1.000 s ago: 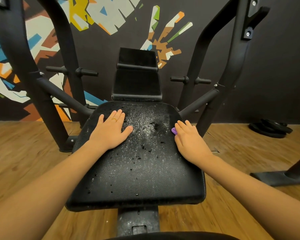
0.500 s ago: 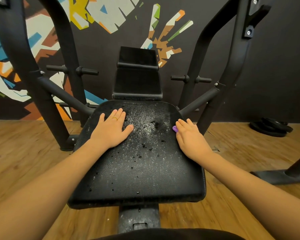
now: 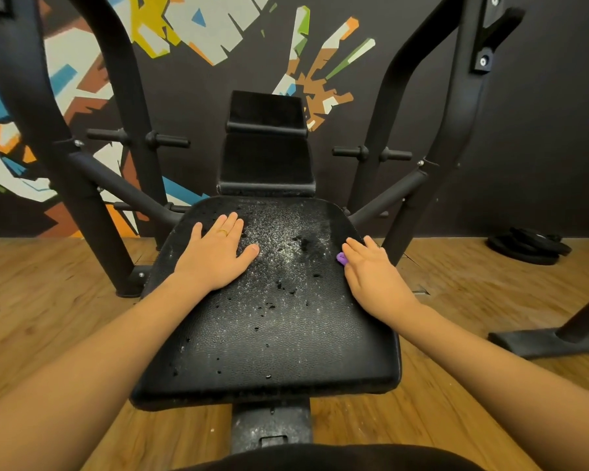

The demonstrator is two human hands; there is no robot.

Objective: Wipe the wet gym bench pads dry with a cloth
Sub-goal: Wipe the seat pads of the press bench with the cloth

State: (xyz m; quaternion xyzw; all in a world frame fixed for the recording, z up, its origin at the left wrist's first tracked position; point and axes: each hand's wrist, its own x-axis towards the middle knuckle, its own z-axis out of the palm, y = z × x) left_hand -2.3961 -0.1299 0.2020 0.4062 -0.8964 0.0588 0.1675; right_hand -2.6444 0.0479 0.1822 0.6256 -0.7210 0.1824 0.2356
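A: How are the hands seen to be set?

B: The left hand (image 3: 215, 258) is laid flat, palm down and fingers spread, on the far left part of the black textured vinyl seat pad (image 3: 269, 321); nothing is held in it. A thin gold ring (image 3: 223, 232) is worn on one finger. The right hand (image 3: 371, 277) is pressed against the pad's right edge with the fingers extended, and a small purple object (image 3: 341, 258) is seen at its thumb side. Whether that object is pinched or only touched cannot be told.

A: And the pad itself?

B: It is speckled with droplets and a pale wet sheen, densest in the middle between the two hands. Beyond it, the upright black back pad (image 3: 266, 154) is mounted, just behind the seat's far edge.

A: What is found around the bench?

B: The black steel frame (image 3: 92, 198) is angled up on both sides. Brown wooden plank flooring (image 3: 48, 300) is spread beneath, a dark wall with a multicoloured geometric mural (image 3: 184, 28) stands behind, and black weight plates (image 3: 527, 248) are stacked on the floor at the right.
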